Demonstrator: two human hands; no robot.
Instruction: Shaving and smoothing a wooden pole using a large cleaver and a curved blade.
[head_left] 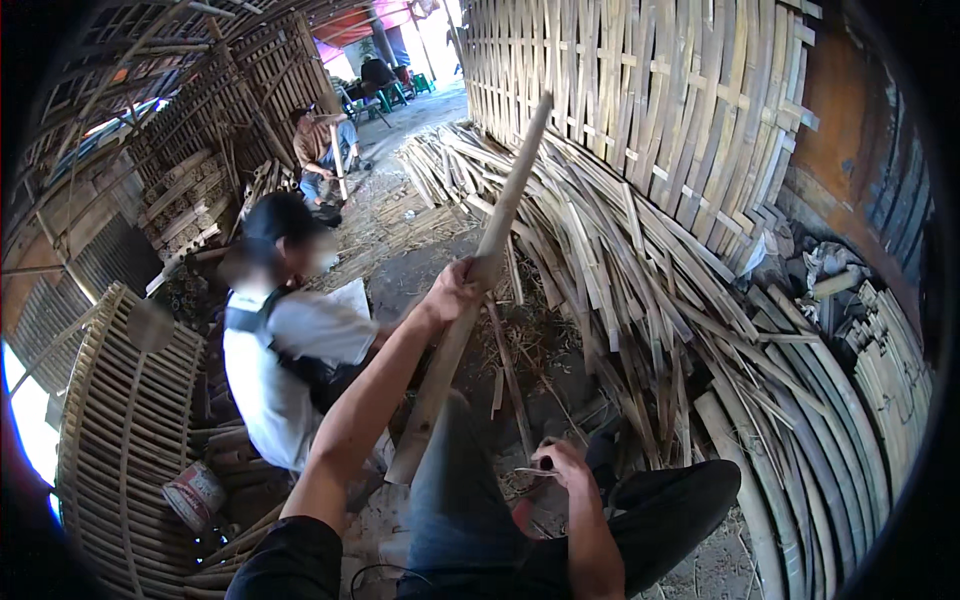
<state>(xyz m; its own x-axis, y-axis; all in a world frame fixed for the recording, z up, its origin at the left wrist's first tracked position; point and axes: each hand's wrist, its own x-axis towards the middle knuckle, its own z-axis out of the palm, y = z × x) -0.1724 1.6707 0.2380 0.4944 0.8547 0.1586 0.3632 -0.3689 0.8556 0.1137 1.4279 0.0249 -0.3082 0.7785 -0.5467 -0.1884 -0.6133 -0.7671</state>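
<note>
1. Near the floor's left edge, a bucket (195, 497) sits beside a slatted rack (125, 390); a stray foot could knock it over.
2. A co-worker in a white shirt (285, 375) sits close to the outstretched arm; a sudden swing of the pole, from a slip or a turn, could strike that person.
3. The left hand (455, 290) clenches its fingers around a bamboo pole (450, 350), which slants above the floor (415, 270), its lower end beside the worker's left leg (455, 485). With only that hand on it, the long pole could twist or tip if the grip loosens, and a rough edge could cut the palm.
4. The right hand (568, 463) appears to curl its fingers around a dark-ended tool (545, 463), its exact kind unclear. If it is sharp, a careless stroke so near the legs could injure.
5. Along the floor's right edge, below a woven wall (640, 90), loose bamboo strips (610, 270) lie overlapped; a nudge could send them sliding, tripping anyone who stands.
</note>
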